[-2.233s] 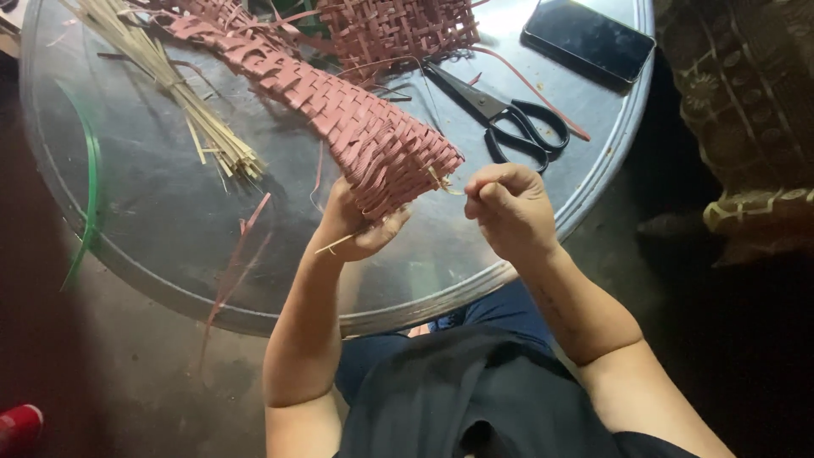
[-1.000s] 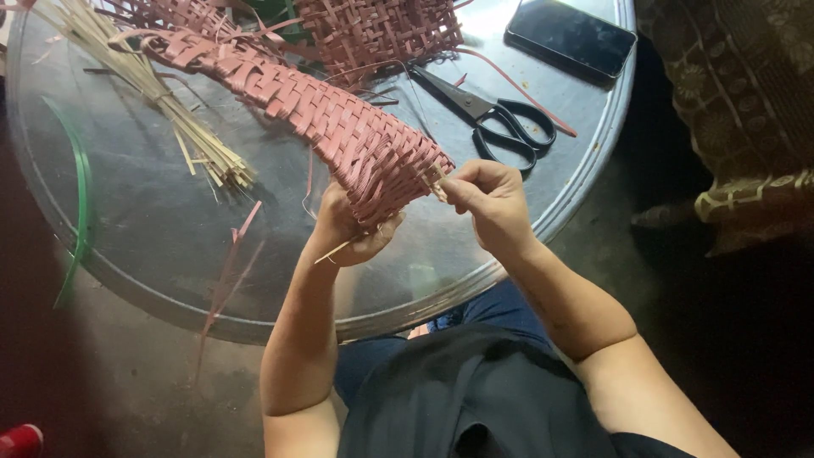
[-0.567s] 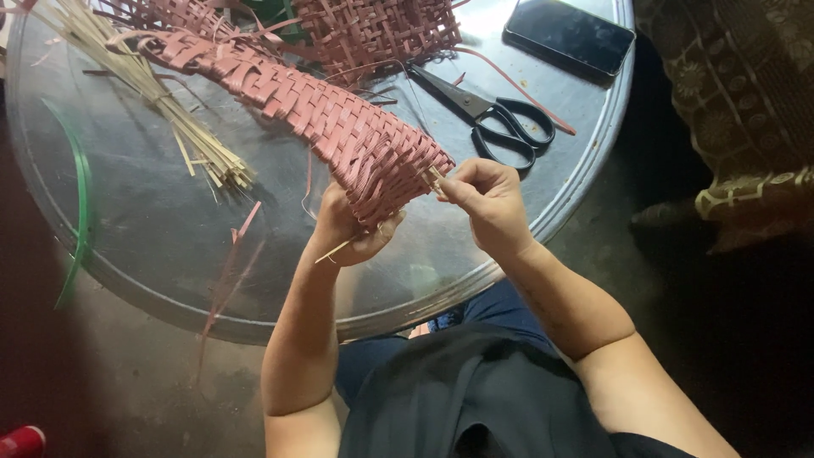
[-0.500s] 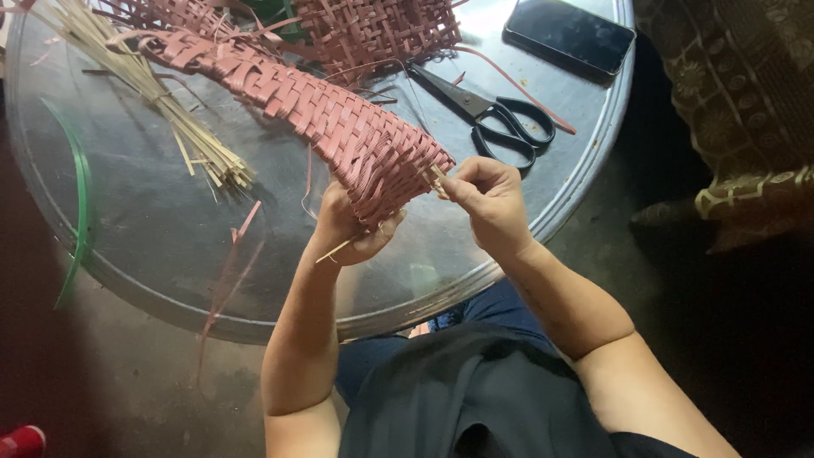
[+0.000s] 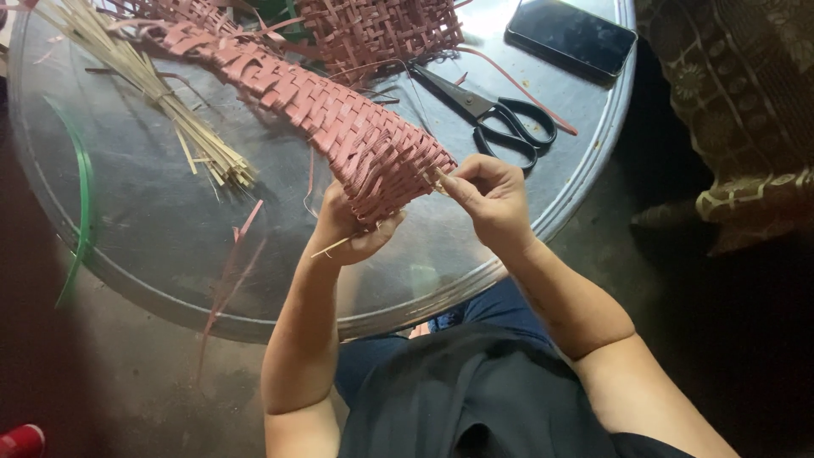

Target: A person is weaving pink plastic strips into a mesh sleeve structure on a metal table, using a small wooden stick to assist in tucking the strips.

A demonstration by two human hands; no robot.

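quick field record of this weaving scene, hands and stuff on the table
left hand: grips near end of pink woven strip piece from below
right hand: pinches a thin pale sliver at the piece's end
table: round, glass top
scissors: black handles, lying beyond right hand
phone: dark, far right edge
pale sticks: loose bundle, left
green strip: left rim

— What is worn on the upper body?
— A black, loose garment is seen across the chest; the cloth falls in soft folds.

— And below it?
— Dark blue trousers, like denim, are seen at the lap.

— Are the arms covered?
— No sleeves are seen on either forearm. The left hand (image 5: 349, 227) and the right hand (image 5: 492, 202) are bare; no rings, watch or gloves can be made out.
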